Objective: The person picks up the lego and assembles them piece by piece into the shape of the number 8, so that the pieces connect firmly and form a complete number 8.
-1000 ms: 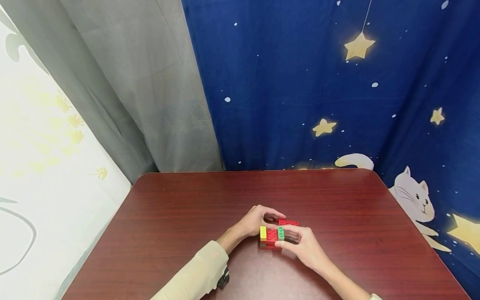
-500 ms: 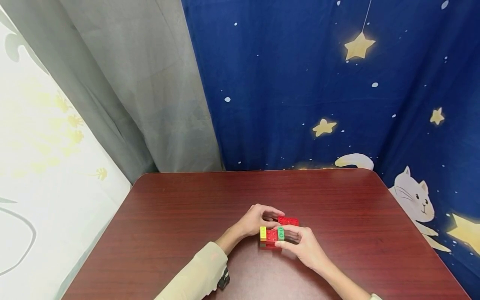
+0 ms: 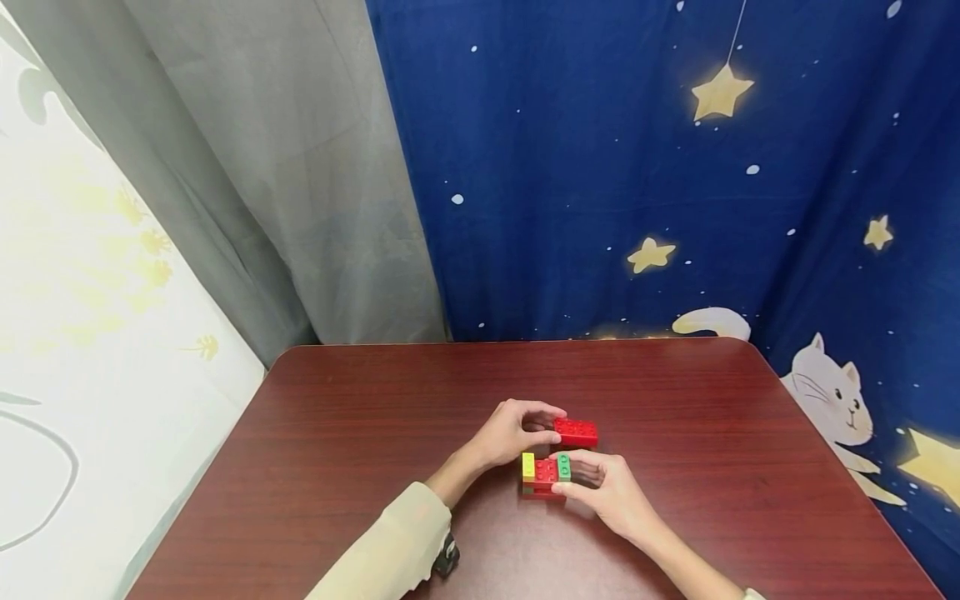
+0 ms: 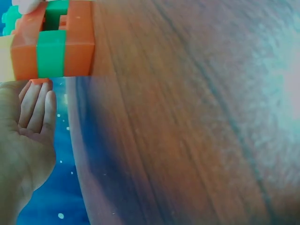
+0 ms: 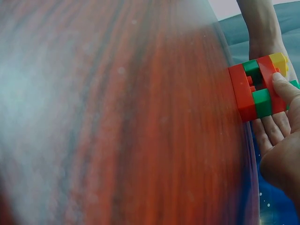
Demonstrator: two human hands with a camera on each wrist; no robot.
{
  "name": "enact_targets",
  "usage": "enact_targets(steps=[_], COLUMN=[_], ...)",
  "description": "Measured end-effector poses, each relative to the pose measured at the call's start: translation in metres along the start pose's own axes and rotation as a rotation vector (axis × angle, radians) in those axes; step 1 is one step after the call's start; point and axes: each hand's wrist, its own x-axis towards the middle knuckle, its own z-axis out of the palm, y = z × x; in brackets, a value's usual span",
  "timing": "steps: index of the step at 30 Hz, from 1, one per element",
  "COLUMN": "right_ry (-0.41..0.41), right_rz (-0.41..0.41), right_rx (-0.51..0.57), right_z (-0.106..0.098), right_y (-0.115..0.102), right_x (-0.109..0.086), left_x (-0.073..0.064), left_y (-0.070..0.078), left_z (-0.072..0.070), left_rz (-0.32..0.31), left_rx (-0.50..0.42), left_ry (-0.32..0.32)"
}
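Note:
My right hand (image 3: 611, 493) pinches a small structure of toy building bricks (image 3: 546, 475) near the middle of the table. It has red layers, green bricks between them, and a yellow and a green brick on top. The right wrist view shows my thumb on the red upper layer of the structure (image 5: 243, 93). Just beyond it, my left hand (image 3: 510, 433) holds a separate red brick (image 3: 576, 432) by its left end, between thumb and fingers. From the left wrist, the structure (image 4: 51, 54) hides most of that brick behind it.
A dark red wooden table (image 3: 360, 400) lies under both hands. Behind it hang a grey curtain (image 3: 300, 167) and a blue curtain (image 3: 555, 167) with stars. A pale patterned cloth (image 3: 112, 333) is at the left.
My left hand has moved slightly away from me with the red brick, opening a gap to the structure, so more of the brick shows. My right hand and the structure stay put.

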Motion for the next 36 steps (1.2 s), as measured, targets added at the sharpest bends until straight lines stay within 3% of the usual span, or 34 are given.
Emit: enact_targets(steps=[8, 17, 36], right_ry=[-0.013, -0.018, -0.011], right_rz=[-0.007, -0.013, -0.021], right_rx=[0.029, 0.031, 0.012], right_z=[0.000, -0.001, 0.000], right_y=[0.000, 0.001, 0.000], right_x=[0.000, 0.000, -0.002], left_x=[-0.003, -0.013, -0.043], left_y=[0.007, 0.013, 0.028], left_z=[-0.005, -0.010, -0.020], left_rz=[0.019, 0.038, 0.107], left_rx=[-0.008, -0.080, -0.120], left_ry=[0.015, 0.022, 0.046])
